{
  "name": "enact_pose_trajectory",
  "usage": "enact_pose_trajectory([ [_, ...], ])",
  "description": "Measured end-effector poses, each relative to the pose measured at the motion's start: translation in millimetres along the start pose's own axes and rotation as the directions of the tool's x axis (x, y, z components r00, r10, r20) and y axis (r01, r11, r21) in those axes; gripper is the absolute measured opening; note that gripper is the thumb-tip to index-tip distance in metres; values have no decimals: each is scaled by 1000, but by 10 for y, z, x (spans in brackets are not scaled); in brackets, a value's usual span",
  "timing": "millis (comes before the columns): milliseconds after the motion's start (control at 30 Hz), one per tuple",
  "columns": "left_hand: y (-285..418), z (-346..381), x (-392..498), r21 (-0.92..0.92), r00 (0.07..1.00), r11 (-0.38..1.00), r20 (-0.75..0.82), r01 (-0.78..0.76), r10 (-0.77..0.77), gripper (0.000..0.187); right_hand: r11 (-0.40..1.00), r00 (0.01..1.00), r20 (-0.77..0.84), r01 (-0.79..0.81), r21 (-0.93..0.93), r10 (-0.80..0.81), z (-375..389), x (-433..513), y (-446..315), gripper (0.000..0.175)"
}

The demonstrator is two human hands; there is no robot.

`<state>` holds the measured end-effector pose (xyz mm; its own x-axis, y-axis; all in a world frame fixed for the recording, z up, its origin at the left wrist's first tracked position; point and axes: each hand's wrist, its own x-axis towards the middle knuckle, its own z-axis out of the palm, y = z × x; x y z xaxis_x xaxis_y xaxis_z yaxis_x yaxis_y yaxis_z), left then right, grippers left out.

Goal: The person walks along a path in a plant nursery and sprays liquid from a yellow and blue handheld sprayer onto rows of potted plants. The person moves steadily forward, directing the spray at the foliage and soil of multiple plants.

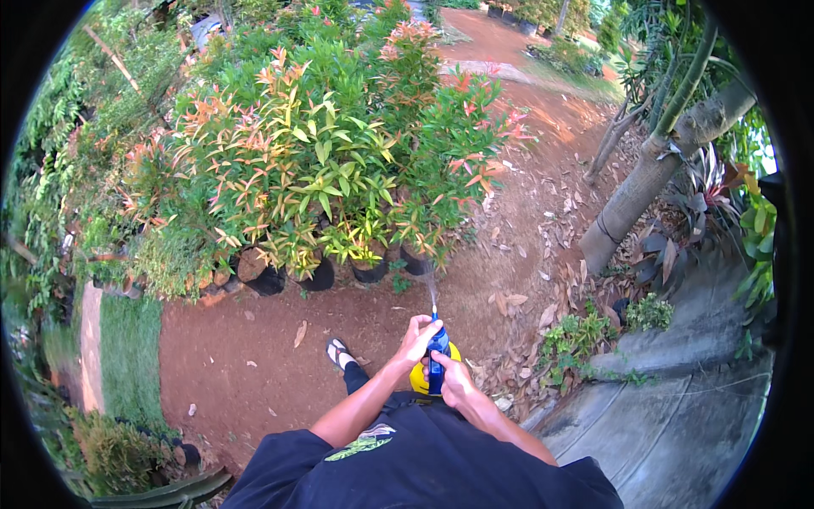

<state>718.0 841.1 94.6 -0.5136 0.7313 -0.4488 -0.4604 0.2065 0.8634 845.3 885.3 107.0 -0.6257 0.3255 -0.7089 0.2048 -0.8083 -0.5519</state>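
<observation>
Close to my body I hold a hand pump sprayer with a blue head (439,345) and a yellow tank (418,379). My right hand (455,380) is wrapped around its blue handle, thumb on the upper side. The fingers of my left hand (414,341) grip the front of the head by the nozzle (434,312). A fine spray of water (432,286) leaves the nozzle, pointing at potted shrubs (324,165) with green, yellow and reddish leaves. Their black grow bags (370,272) stand in a row on the soil; part of the tank is hidden by my hands.
Bare reddish soil (254,362) lies before me, with a strip of grass (130,356) at left. A leaning tree trunk (629,197) rises at right above dry leaves (509,305). Grey concrete slabs (674,426) lie at lower right. My sandalled foot (339,354) is on the soil.
</observation>
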Motion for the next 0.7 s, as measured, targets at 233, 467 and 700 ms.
enact_pose_trajectory([
  [233, 362, -51, -58, 187, 922, 911, 197, -368, 332, 37, 987, 986, 120, 96, 129, -112, 347, -226, -436, 28],
  [467, 808, -286, -154, -61, 967, 996, 241, -66, 79, 26, 987, 994, 106, -22, 162, 5, 751, -301, -596, 33],
  [700, 915, -567, -169, 105, 965, 990, 253, -98, 69, 28, 969, 994, 107, -22, 248, -4, 1051, -192, -376, 32],
])
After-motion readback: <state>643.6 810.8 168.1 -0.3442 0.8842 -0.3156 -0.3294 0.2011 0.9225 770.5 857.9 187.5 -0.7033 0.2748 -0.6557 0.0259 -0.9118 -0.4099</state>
